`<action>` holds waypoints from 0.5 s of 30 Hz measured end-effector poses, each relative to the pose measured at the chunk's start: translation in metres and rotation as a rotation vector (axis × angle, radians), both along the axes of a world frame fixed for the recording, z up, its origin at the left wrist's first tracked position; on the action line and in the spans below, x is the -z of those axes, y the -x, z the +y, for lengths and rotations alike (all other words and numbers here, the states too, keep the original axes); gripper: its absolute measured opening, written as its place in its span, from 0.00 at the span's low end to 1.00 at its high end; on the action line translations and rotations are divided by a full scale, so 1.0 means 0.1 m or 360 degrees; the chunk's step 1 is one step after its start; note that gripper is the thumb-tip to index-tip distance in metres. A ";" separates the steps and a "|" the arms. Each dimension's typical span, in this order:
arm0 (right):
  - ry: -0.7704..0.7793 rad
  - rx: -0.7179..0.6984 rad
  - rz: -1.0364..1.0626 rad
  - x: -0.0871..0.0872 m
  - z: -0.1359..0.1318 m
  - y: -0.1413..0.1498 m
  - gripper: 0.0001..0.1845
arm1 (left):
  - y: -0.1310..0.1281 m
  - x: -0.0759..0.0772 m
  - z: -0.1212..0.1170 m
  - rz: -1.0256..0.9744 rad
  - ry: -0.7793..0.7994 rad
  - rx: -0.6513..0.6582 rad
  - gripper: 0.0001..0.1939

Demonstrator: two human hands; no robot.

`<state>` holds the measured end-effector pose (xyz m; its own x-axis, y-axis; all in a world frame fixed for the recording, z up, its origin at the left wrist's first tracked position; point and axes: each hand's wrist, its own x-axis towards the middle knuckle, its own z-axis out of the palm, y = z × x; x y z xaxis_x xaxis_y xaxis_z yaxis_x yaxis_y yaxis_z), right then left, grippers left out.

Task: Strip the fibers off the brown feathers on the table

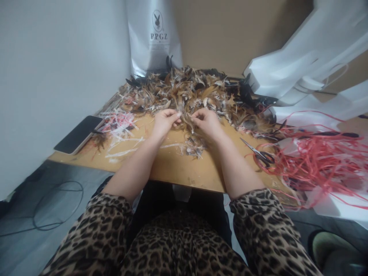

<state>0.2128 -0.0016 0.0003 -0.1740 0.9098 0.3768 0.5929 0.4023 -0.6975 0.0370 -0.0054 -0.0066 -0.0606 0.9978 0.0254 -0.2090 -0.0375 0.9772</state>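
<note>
Both hands meet at the near edge of a broad heap of brown, black and white feathers (198,86). My left hand (167,119) pinches pale feathers between thumb and forefinger. Just to its right, my right hand (206,120) has its fingers closed on brownish feathers. Whether the two hands share one bunch I cannot tell. Below and between them, a small tuft of feather fluff (194,147) lies on the wooden table (184,172).
A phone (79,134) lies at the table's left edge beside pink and white strips (119,122). Scissors (260,153) rest to the right, near a tangle of red string (322,161). A white printed bag (155,38) stands behind; a white machine (299,61) is at right.
</note>
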 end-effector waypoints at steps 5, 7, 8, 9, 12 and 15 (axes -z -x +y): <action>0.0028 -0.0103 -0.0140 -0.10 -0.11 0.02 0.06 | -0.04 0.01 -0.04 0.0140 -0.0139 0.0027 0.08; 0.0003 -0.0122 -0.0219 -0.12 -0.14 0.03 0.06 | -0.06 0.02 -0.06 0.0176 -0.0167 0.0069 0.07; -0.0005 -0.0128 -0.0253 -0.13 -0.15 0.04 0.07 | -0.07 0.02 -0.08 0.0192 -0.0170 0.0086 0.07; -0.0012 -0.0131 -0.0282 -0.13 -0.16 0.04 0.07 | -0.08 0.02 -0.09 0.0207 -0.0163 0.0098 0.06; -0.0034 -0.0099 -0.0318 -0.13 -0.16 0.03 0.07 | -0.09 0.00 -0.11 0.0235 -0.0113 0.0105 0.07; -0.0040 -0.0077 -0.0315 -0.13 -0.14 0.01 0.07 | -0.09 0.00 -0.10 0.0236 -0.0069 0.0123 0.08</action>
<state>0.2120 -0.0159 0.0134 -0.2903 0.8892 0.3537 0.6969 0.4497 -0.5587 0.0457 -0.0154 -0.0066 0.0240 0.9971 0.0716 -0.0667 -0.0699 0.9953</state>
